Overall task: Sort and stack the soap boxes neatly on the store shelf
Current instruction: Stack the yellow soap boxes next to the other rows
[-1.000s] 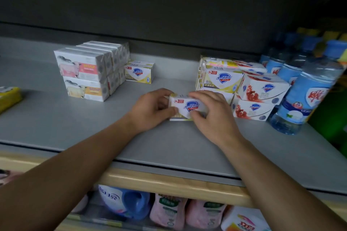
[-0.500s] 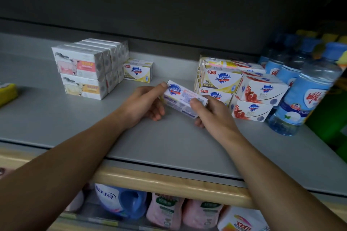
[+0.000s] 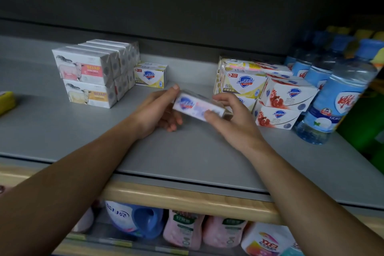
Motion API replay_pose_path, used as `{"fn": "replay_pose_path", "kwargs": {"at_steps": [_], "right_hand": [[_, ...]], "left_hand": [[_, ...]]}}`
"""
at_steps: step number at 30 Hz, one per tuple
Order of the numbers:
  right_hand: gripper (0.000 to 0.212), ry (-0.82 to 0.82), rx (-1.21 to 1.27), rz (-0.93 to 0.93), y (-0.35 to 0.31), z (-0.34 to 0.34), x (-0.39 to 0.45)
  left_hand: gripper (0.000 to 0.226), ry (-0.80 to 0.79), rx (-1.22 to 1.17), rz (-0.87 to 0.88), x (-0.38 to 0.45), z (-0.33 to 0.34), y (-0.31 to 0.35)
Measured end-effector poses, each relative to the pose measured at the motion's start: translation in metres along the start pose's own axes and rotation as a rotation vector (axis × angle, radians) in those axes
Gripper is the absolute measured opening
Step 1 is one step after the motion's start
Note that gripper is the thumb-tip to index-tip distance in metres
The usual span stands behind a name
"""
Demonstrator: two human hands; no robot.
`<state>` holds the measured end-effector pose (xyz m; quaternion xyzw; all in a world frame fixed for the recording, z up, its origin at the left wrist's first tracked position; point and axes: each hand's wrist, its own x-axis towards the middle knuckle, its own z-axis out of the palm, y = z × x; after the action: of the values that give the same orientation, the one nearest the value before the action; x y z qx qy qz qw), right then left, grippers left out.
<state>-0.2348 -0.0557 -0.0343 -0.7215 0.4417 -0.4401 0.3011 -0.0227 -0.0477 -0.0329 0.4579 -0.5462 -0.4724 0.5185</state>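
Observation:
Both hands hold one white Safeguard soap box (image 3: 197,107) tilted above the grey shelf (image 3: 187,151). My left hand (image 3: 158,110) grips its left end and my right hand (image 3: 232,120) pinches its right end. It is blurred. One yellow Safeguard box (image 3: 151,75) stands alone at the back. A pile of yellow Safeguard boxes (image 3: 243,84) and red-patterned Safeguard boxes (image 3: 286,97) sits to the right. On the left, white sheep-print soap boxes (image 3: 91,72) are stacked two high, several deep.
Blue-labelled water bottles (image 3: 336,97) stand at the far right beside the soap pile. A yellow item (image 3: 6,102) lies at the left edge. Below the wooden shelf lip (image 3: 187,197) sit detergent bottles and pink refill pouches (image 3: 182,230).
The soap box has been lifted off the shelf and turned over between both hands; it now tilts with a different face showing.

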Motion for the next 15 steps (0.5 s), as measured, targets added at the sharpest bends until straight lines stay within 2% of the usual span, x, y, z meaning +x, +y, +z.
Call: {"fn": "replay_pose_path", "kwargs": {"at_steps": [2, 4, 5, 7, 11, 13, 15], "right_hand": [[0.056, -0.054, -0.025, -0.112, 0.0013, 0.0018, -0.0016], [0.064, -0.074, 0.012, -0.151, 0.0008, 0.0019, -0.0027], [0.065, -0.061, 0.038, -0.148, 0.0013, 0.0018, -0.0026], [0.064, -0.021, 0.062, -0.093, 0.0021, 0.0020, -0.0015], [0.050, -0.042, 0.115, 0.070, 0.0051, 0.0052, -0.0002], [0.035, -0.037, 0.171, 0.071, 0.0052, 0.0040, 0.0012], [0.035, -0.016, 0.166, 0.005, 0.0054, 0.0013, 0.0017]], "left_hand": [[0.041, -0.009, -0.033, 0.011, -0.0008, -0.0005, -0.0004], [0.023, -0.025, -0.005, 0.054, -0.0025, 0.0008, -0.0004], [0.024, -0.033, 0.003, 0.077, -0.0026, 0.0004, -0.0010], [0.043, -0.035, 0.004, 0.082, -0.0034, -0.0016, -0.0015], [0.030, -0.123, -0.085, 0.085, -0.0061, -0.0005, -0.0001], [0.035, -0.145, -0.167, 0.086, -0.0067, -0.0003, 0.0001], [0.034, -0.169, -0.233, 0.088, -0.0057, -0.0022, -0.0014]]}}
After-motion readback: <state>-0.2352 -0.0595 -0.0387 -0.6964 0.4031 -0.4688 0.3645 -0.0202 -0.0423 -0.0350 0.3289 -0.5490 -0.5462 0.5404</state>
